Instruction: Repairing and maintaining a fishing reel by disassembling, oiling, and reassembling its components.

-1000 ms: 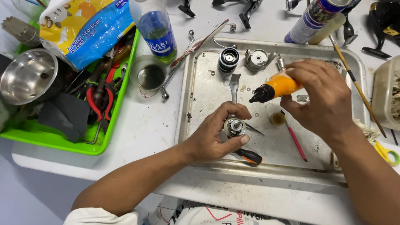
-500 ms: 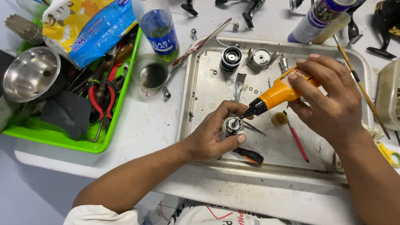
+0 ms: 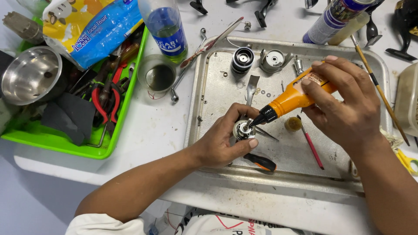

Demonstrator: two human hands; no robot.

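Orange oil bottle (image 3: 298, 96) has swung down from a second ago, its black nozzle now touching the small metal reel part (image 3: 242, 129) (lubricant looks about to go on). Right hand (image 3: 344, 104) grips the bottle; left hand (image 3: 226, 139) pinches the part closed, over the metal tray (image 3: 217, 78).

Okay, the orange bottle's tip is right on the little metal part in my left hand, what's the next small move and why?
Probably a gentle squeeze of the orange bottle with the right hand. Its black nozzle already touches the top of the small metal part, which the left hand pinches over the metal tray, so a drip would land there.
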